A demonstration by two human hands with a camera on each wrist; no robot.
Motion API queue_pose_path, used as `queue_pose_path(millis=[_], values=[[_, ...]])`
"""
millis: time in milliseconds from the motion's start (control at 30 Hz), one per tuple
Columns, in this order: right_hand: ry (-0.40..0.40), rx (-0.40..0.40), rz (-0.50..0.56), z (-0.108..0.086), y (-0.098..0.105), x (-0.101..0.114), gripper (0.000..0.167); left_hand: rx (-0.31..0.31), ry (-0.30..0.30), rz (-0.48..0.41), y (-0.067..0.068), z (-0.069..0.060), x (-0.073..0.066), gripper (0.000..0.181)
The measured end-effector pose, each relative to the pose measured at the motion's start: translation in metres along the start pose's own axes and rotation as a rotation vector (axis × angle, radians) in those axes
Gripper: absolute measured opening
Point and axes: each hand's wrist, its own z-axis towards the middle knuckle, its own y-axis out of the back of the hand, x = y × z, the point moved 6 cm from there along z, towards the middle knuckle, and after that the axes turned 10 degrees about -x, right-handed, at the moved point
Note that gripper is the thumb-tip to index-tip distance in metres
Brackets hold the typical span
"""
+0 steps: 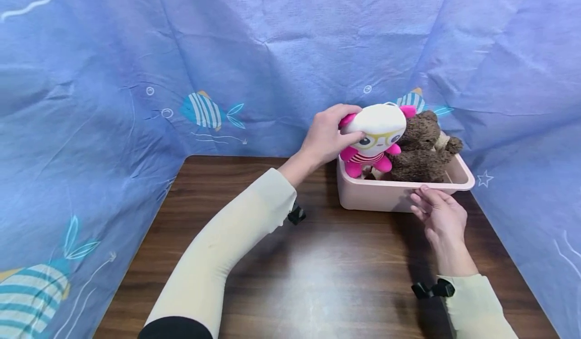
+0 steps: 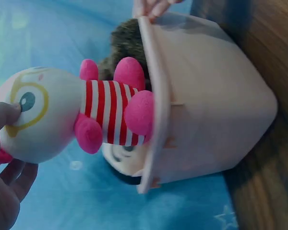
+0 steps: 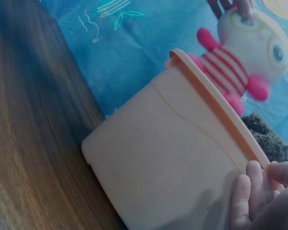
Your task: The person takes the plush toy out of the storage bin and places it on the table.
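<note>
My left hand (image 1: 328, 133) grips the side of the head of a white and pink plush doll (image 1: 379, 121) with yellow glasses and a red-striped body. The doll is upright at the left end of a pale pink bin (image 1: 376, 196), its feet at the rim. A brown plush bear (image 1: 419, 165) lies inside the bin, to the doll's right. With thumb and fingers, my right hand (image 1: 441, 218) pinches the bin's front rim near the right corner. The left wrist view shows part of another item (image 2: 129, 158) with a drawn face inside the bin, under the doll.
The bin stands at the back right of a dark wooden table (image 1: 313, 278), close to a blue cloth (image 1: 281, 66) printed with striped fish. The cloth hangs behind the table and along both sides.
</note>
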Motion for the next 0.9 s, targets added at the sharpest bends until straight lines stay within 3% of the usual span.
queue_pose_path(millis=[100,200,367,567,900], values=[[0.013,-0.001,-0.001,0.0,0.002,0.003,0.007,-0.035,-0.014,-0.05,0.019,0.004,-0.009,0.047],[0.02,-0.003,-0.005,0.001,0.003,0.004,0.005,-0.036,0.017,-0.08,0.041,0.01,-0.012,0.047],[0.019,-0.018,-0.023,0.001,0.005,0.003,0.005,-0.026,0.102,-0.07,0.08,0.018,0.008,0.045],[0.025,-0.023,-0.038,0.001,0.005,0.002,0.007,-0.051,0.206,-0.016,0.125,0.01,0.067,0.039],[0.041,-0.043,-0.059,-0.001,0.0,0.001,0.006,-0.04,0.403,0.253,0.183,-0.035,0.179,0.042]])
